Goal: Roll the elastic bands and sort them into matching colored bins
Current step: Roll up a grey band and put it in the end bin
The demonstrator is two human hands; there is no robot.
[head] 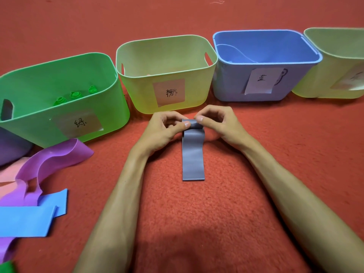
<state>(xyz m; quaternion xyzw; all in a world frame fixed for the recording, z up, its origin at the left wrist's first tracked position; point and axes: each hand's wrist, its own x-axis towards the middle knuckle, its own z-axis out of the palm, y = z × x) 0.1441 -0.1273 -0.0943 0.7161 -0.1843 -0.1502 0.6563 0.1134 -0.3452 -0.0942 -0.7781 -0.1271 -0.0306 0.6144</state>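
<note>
Centre of frame, on the red carpet [236,194]: I log one grey band [193,154], its far end rolled up and pinched by the left hand [163,127] and right hand [216,123], the rest lying flat. Upper frame, left to right: green bin [110,107] holding three green rolls [74,94], yellow bin [141,89], blue bin [228,85], second yellow bin [325,75]. Lower left: loose purple band [59,156] and blue band [25,219], heaped.

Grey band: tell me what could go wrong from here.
1. The grey band is rolled only at its far end, pinched by the left hand and right hand; a slipping thumb could let it unroll.
2. Its flat tail lies loose on the carpet, so the roll may skew.
</note>
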